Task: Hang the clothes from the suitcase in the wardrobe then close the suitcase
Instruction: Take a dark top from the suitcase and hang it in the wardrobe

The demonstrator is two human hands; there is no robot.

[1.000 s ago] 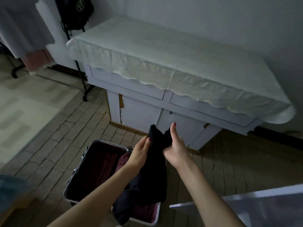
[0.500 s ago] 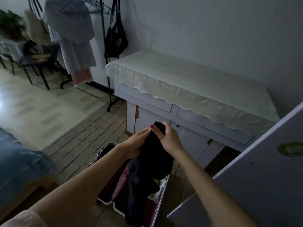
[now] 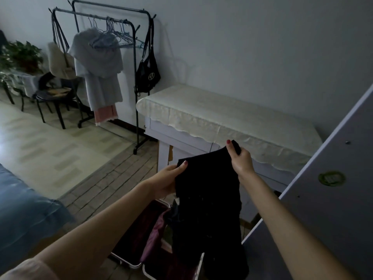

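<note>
Head view | garment [image 3: 207,190] is pinched at its top edge by left hand [image 3: 167,179] and right hand [image 3: 241,161], held apart | hem must be lifted clear of suitcase [image 3: 129,259] before hanging

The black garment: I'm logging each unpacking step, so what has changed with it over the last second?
Both hands have raised the black garment higher above the open suitcase and spread its top edge apart; left hand and right hand were close together before. Both keep their grip, and the suitcase stays open.
</note>
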